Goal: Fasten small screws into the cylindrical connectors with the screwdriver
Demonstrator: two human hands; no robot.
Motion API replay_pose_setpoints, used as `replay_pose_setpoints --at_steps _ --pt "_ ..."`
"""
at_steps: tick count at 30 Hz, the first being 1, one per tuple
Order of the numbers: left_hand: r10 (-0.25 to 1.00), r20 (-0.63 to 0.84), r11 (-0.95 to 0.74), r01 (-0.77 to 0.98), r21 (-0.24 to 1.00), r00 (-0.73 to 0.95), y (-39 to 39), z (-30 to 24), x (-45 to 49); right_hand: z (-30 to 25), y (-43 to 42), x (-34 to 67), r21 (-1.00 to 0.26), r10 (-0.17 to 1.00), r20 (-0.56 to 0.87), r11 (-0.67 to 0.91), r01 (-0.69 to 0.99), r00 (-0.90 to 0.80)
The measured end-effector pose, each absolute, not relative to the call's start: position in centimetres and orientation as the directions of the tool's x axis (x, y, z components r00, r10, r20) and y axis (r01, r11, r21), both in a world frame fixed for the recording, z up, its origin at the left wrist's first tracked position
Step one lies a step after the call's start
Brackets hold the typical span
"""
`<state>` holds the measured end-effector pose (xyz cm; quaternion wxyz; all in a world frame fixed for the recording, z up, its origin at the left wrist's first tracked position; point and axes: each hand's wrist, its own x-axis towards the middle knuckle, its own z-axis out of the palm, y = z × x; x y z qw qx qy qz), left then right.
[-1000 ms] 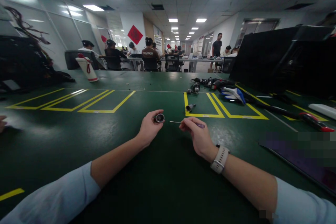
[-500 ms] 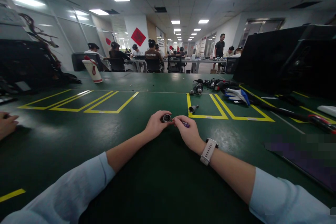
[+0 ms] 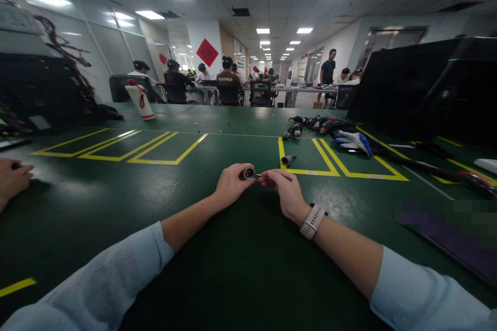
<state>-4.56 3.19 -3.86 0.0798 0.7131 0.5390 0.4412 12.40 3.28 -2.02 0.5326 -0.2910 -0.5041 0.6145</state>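
In the head view my left hand (image 3: 231, 185) is closed around a short round metal part (image 3: 249, 172), whose open ring end faces me. My right hand (image 3: 289, 194), with a pale watch on the wrist, pinches a small screwdriver (image 3: 259, 176). Its thin shaft points left and meets the right side of the round part; whether the tip sits in it I cannot tell. Fingers cover most of the handle. Both hands are just above the green table (image 3: 163, 196). A similar small metal part (image 3: 288, 160) with a narrow stem lies beyond my right hand.
Yellow tape rectangles (image 3: 155, 162) mark the table. Several dark metal parts (image 3: 297, 130) and a blue-and-white glove (image 3: 353, 142) lie at the back right. A white cup (image 3: 140, 102) stands back left. Another person's hand (image 3: 13, 181) is at the left edge. Dark monitors (image 3: 419, 83) flank the table.
My right fingers have shifted on the screwdriver; its thin shaft now shows, while the purple handle is mostly covered. The round part's open end is turned more towards me. The view has shifted slightly.
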Motion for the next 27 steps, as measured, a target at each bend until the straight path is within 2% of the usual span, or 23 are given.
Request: replay_pose_setpoints --at_steps 3,5,8,11,14,16,20,23,25,27 --pt "0.842 0.539 -0.406 0.685 0.604 0.023 3.3 -3.9 -4.6 -2.1 3.5 12.3 -0.890 0.953 0.061 -0.082 -0.448 -0.296" --pt "0.837 0.546 -0.410 0.689 0.598 0.024 3.3 -3.9 -4.7 -2.1 3.5 12.4 -0.885 0.954 0.069 -0.077 -0.459 -0.293" --pt "0.823 0.568 -0.412 0.709 0.572 0.021 3.2 -3.7 -4.7 -2.1 3.1 12.5 -0.917 0.947 0.215 0.111 -0.382 -0.240" --pt "0.817 0.576 -0.405 0.741 0.535 0.030 3.0 -3.4 -4.5 -1.9 2.5 12.5 -0.934 0.906 0.347 0.311 -0.176 -0.244" --pt "0.824 0.565 -0.389 0.757 0.524 0.033 2.8 -3.3 -4.4 -1.8 2.1 12.5 -0.913 0.874 0.404 0.403 -0.060 -0.270" --pt "0.833 0.553 -0.386 0.746 0.543 0.028 2.7 -3.2 -4.4 -1.9 2.2 12.5 -0.924 0.881 0.382 0.361 -0.126 -0.280" --pt "0.840 0.541 -0.403 0.714 0.572 0.040 2.6 -3.4 -4.4 -2.1 3.0 12.7 -0.918 0.937 0.179 0.050 -0.393 -0.299" --pt "0.838 0.543 -0.410 0.708 0.576 0.043 2.6 -3.3 -4.3 -2.2 3.4 12.8 -0.879 0.939 0.050 -0.120 -0.462 -0.340" --pt "0.835 0.549 -0.413 0.716 0.563 0.049 2.6 -3.2 -4.3 -2.1 3.4 12.7 -0.872 0.942 0.046 -0.125 -0.474 -0.334" --pt "0.830 0.556 -0.408 0.736 0.540 0.052 2.5 -3.0 -4.2 -2.0 3.1 12.7 -0.884 0.952 0.100 -0.049 -0.465 -0.289"
